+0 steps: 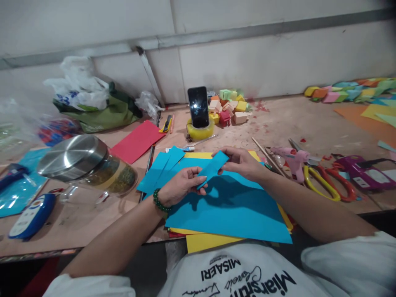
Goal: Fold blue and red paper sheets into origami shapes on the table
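A narrow blue paper strip (213, 168) is held up at a slant between my two hands. My left hand (187, 181), with a green bead bracelet (160, 201) at the wrist, pinches the strip's lower end between thumb and fingers. At the upper end, the fingers of my right hand (236, 161) are closed on the strip, partly behind it. Beneath both hands lies a large blue paper sheet (229, 218) over yellow paper (213, 242). More cut blue pieces (161, 167) rest at the sheet's far left.
A phone (198, 107) leans in a yellow tape roll (200, 131) beside small folded paper boxes (229, 108). Scissors (321, 183) and a pink glue gun (293, 161) lie right. A lidded glass jar (114, 175) and red paper (139, 140) are left.
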### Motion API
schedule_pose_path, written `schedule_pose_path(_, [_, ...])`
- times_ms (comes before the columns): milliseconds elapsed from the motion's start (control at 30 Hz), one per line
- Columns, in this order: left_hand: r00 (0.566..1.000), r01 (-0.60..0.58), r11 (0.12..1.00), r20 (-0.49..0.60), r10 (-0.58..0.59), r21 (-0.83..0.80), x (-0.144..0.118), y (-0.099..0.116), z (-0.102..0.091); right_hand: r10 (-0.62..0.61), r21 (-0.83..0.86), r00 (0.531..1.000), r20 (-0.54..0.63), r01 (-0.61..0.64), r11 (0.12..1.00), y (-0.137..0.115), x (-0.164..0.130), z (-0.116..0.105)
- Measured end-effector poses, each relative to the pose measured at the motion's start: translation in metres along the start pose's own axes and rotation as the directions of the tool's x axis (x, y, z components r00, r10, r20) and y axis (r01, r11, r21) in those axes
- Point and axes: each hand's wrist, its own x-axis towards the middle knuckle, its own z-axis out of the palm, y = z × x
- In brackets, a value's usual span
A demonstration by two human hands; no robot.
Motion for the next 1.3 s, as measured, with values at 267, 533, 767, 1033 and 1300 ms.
schedule_pose_path(267, [0.999, -0.051, 0.985, 0.021, 0.049, 0.167, -0.003, -0.001, 0.007, -0.023, -0.098, 0.986, -0.165, 0.007, 0.995, 0.0, -0.003, 0.004])
schedule_pose_path(533, [0.991, -0.12, 0.964, -0.033, 0.131, 0.236, -0.002, -0.007, 0.008, -0.014, -0.155, 0.985, -0.173, -0.013, 0.988, -0.005, -0.006, -0.001])
schedule_pose_path(767, [0.996, -0.056, 0.994, -0.061, 0.062, 0.096, -0.002, -0.008, 0.007, -0.102, -0.107, 0.967, -0.234, 0.079, 0.991, -0.005, -0.004, -0.002])
schedule_pose_path(1033, [0.998, -0.054, 0.995, -0.037, 0.057, 0.085, -0.001, -0.011, 0.006, -0.213, -0.243, 0.95, -0.228, 0.156, 0.957, -0.002, -0.006, 0.0])
schedule_pose_path(1300, [0.996, -0.025, 0.992, 0.086, 0.015, 0.121, -0.004, -0.004, 0.006, -0.199, -0.312, 0.962, -0.189, 0.133, 0.941, -0.001, -0.009, 0.003])
